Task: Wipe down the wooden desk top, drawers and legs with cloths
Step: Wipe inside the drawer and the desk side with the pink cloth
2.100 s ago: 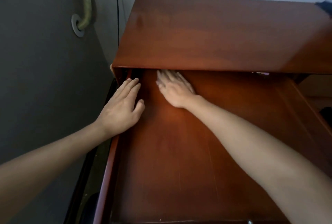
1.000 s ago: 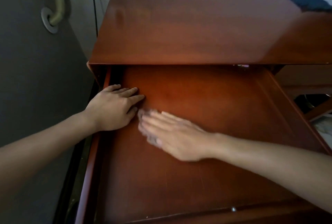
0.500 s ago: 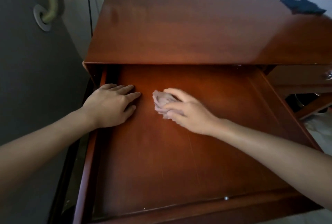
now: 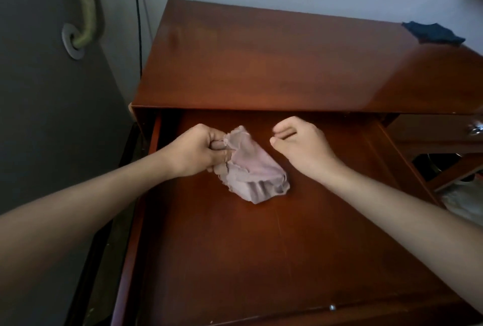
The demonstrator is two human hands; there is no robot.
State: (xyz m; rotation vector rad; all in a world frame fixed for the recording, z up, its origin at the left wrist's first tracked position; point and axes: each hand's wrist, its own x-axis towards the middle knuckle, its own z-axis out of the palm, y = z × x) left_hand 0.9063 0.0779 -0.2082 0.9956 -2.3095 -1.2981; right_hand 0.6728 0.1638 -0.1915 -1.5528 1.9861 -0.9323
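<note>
A reddish wooden desk top (image 4: 261, 64) stands against the wall, with its wide drawer (image 4: 261, 247) pulled far out below me. My left hand (image 4: 196, 151) grips the left edge of a crumpled pale pink cloth (image 4: 253, 174), which hangs over the drawer's floor. My right hand (image 4: 300, 145) hovers just right of the cloth with its fingers curled, holding nothing. A dark blue cloth (image 4: 433, 34) lies on the far right corner of the desk top.
A grey wall (image 4: 39, 116) with a green hose and a round fitting (image 4: 74, 40) runs close along the left. A black cable (image 4: 138, 11) hangs down behind the desk. A second drawer with a metal knob (image 4: 477, 128) sits at the right.
The pink cloth passed from my right hand to my left hand. My left hand left the drawer's side rail and lifted the cloth. My right hand drew back to the right.
</note>
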